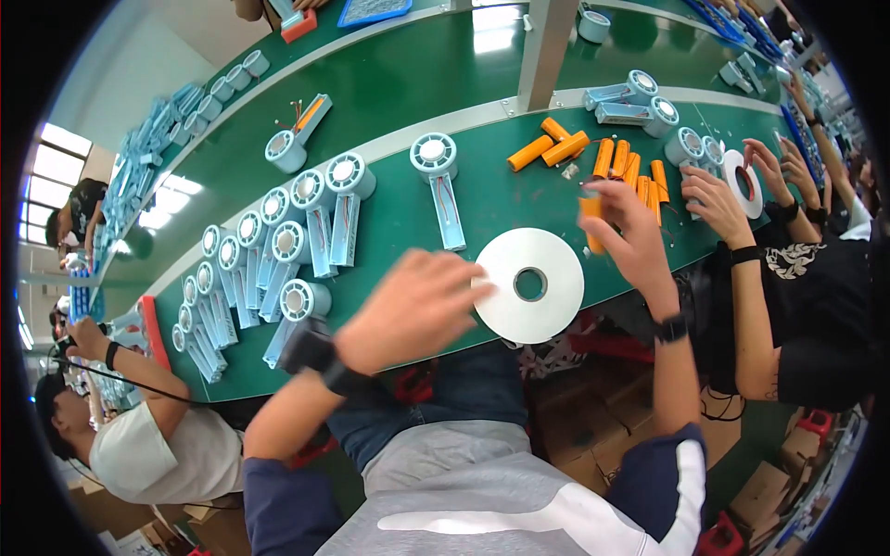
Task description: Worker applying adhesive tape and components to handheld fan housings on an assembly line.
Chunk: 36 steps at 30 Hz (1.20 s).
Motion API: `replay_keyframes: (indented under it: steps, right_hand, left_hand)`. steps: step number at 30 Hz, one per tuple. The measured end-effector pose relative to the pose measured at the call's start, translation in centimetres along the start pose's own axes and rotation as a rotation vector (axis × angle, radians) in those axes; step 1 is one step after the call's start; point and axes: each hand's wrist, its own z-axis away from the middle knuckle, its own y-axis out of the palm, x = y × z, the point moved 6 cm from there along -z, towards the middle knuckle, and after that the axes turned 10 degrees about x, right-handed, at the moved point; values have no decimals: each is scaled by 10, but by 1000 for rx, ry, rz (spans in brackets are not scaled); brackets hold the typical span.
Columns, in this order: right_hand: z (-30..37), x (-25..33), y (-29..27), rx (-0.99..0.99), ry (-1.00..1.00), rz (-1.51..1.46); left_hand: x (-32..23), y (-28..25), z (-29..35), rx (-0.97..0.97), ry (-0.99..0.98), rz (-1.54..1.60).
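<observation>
A large white roll of tape [556,292] lies flat at the table's front edge. My left hand [413,301] is at its left rim, blurred by motion, with fingers pointing toward the roll; whether they pinch anything cannot be made out. To the right of the roll, my right hand [630,232] grips an orange cylindrical battery [591,222] upright between thumb and fingers. Several more orange batteries [604,157] stand and lie just beyond that hand. One light-blue handheld fan housing [447,208], its handle open with wires inside, rests behind the roll.
Rows of light-blue fan housings [289,243] cover the left of the green table [394,208]. Another housing holding an orange battery [286,151] lies beyond the metal rail. A post [547,56] rises at the back. Co-workers sit both sides; one's hand [718,199] is close on my right.
</observation>
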Motion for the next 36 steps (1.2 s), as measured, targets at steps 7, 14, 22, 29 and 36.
replay_keyframes:
  steps: [7, 14, 22, 29, 36]
  right_hand:
    - [111, -16, 38, -184, 180, -982]
    - [168, 15, 115, -354, 300, -843]
    - [125, 42, 147, -212, 418, -674]
    - [114, 66, 136, -358, 313, -479]
    - [115, 57, 138, -253, 332, -390]
  left_hand:
    - [-10, 52, -21, 51, 21, -21]
    - [-13, 60, 2, -37, -162, 156]
    - [-5, 50, 36, -390, -102, 272]
    - [-1, 55, 38, -258, -173, 382]
    - [-13, 48, 42, -335, -83, 329]
